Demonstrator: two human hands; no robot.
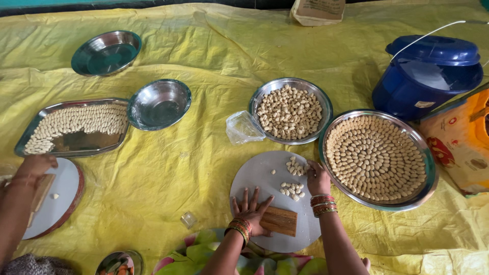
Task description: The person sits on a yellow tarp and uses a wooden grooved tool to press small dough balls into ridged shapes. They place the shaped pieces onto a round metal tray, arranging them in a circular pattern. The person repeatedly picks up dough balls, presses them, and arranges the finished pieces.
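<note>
A ridged board (278, 220) lies on the round board (265, 173); behind it a bowl (289, 111), to its right a tray (377, 158).

Your left hand (250, 213) is lying palm down with its fingers (246, 197) spread wide and pointing away from you, the wrist ringed by a stack of red and gold bangles. Your left forearm is coming up from the lower edge of the view, angling to the right. Your right hand (318, 178) is reaching further forward, its fingers curled loosely inward and its knuckles turned up. Your right wrist is wearing matching bangles, and that forearm is rising almost straight.
</note>
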